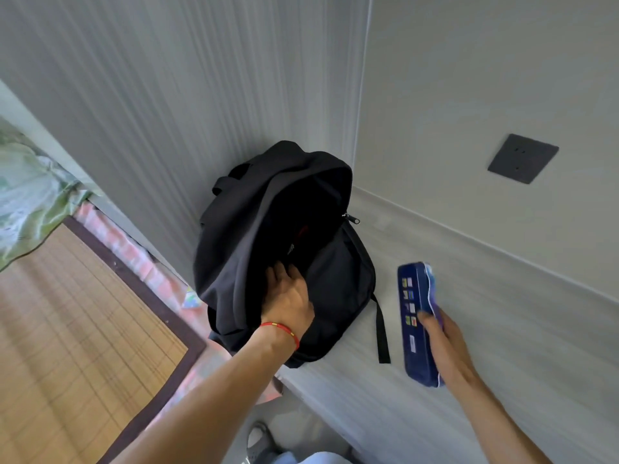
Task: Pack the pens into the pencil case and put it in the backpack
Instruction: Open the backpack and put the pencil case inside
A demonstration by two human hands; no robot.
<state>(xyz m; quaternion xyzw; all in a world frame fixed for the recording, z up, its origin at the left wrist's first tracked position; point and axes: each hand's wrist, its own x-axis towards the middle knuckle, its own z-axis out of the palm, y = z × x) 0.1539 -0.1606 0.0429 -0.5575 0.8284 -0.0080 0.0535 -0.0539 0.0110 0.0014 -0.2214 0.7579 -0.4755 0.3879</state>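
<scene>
A black backpack point(335, 272) stands on the pale desk point(502, 329) in the corner against the wall, its main compartment unzipped and gaping dark. My left hand point(289, 298), with a red string bracelet on the wrist, grips the front edge of that opening and holds it apart. To the right of the bag, my right hand point(442, 343) holds a closed blue pencil case point(417, 323) by its lower half, lifted above the desk and roughly upright. No pens are visible.
A bed with a bamboo mat point(67, 329) and a green blanket point(30, 199) lies to the left of the desk. A dark wall socket point(522, 159) sits on the right wall. A loose backpack strap point(382, 329) trails over the desk. A grey shoe point(261, 440) shows below.
</scene>
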